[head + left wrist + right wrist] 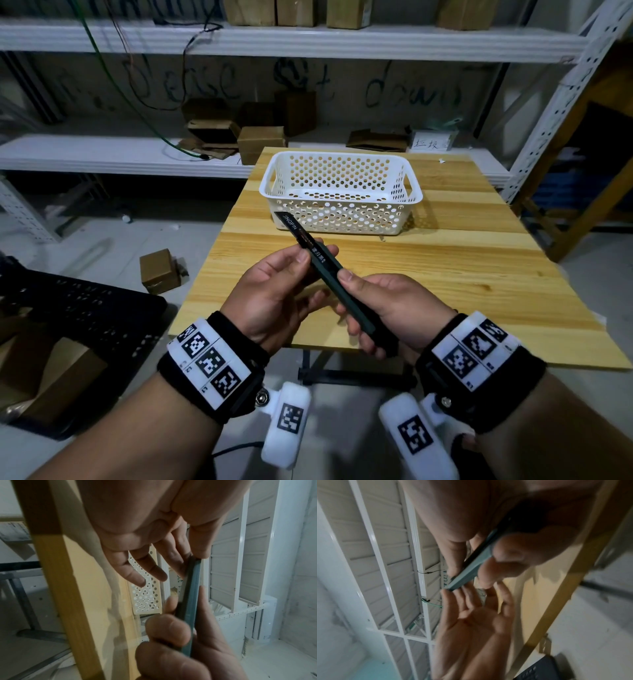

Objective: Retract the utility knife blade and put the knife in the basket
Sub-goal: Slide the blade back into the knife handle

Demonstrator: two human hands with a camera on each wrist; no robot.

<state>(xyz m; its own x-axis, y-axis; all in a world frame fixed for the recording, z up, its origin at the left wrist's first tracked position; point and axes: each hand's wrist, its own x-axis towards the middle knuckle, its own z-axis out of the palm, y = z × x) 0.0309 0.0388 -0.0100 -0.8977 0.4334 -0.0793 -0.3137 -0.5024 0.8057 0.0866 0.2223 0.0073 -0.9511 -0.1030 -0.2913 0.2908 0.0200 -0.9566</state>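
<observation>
A dark green utility knife point(329, 274) is held above the front of the wooden table point(445, 274). Its black blade point(289, 224) sticks out, pointing up-left over the near left corner of the empty white perforated basket point(342, 216). My left hand point(315, 251) pinches the knife's front end between thumb and forefinger. My right hand point(351, 301) grips the rear of the handle, thumb lying on top. The left wrist view shows the knife point(190, 601) between both hands, with the basket point(145, 596) behind. In the right wrist view the knife point(471, 566) meets the left hand's fingertips point(447, 592).
The basket stands at the table's far middle. White metal shelving point(137, 154) with cardboard boxes point(260, 144) runs behind the table. On the floor to the left lie a black crate point(68, 308) and a small cardboard box point(159, 270).
</observation>
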